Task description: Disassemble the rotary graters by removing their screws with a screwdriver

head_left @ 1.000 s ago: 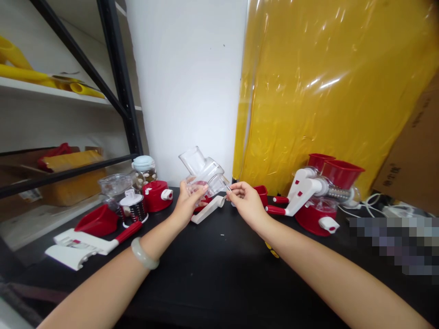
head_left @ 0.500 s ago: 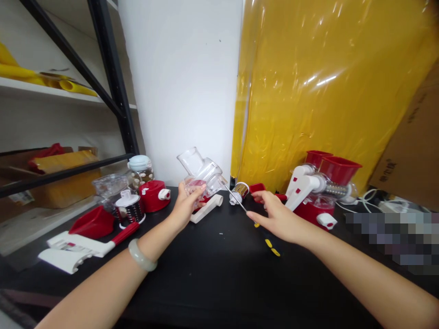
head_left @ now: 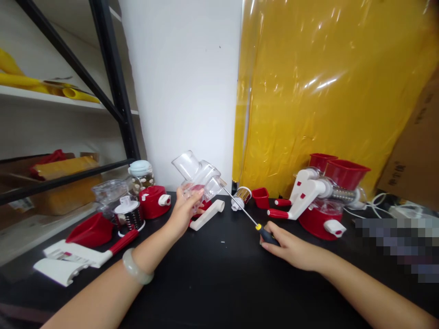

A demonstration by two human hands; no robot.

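Note:
My left hand (head_left: 188,205) is closed around a clear plastic grater housing (head_left: 203,172), held tilted above the black table with its wide tube pointing up and left. In my right hand (head_left: 283,244) is a screwdriver (head_left: 266,235) with a black and yellow handle, gripped by that handle. Its long metal shaft slants up to the left, and the tip meets the housing's lower right end; how it seats there is too small to tell. Behind and below the housing lies a white crank handle (head_left: 209,214) with a red grip. A metal drum grater (head_left: 243,196) lies just right of it.
Left on the black table (head_left: 219,283) are a red base (head_left: 154,203), a drum grater (head_left: 128,214), a red hopper (head_left: 91,230) and white parts (head_left: 65,258). Assembled red and white graters (head_left: 318,196) stand at right, beside white cables (head_left: 372,201). Black-framed shelving (head_left: 111,68) rises at left.
My right hand has moved down and right and now wraps the screwdriver's handle; before, its fingers were by the shaft and the handle hung below. My left hand still holds the housing.

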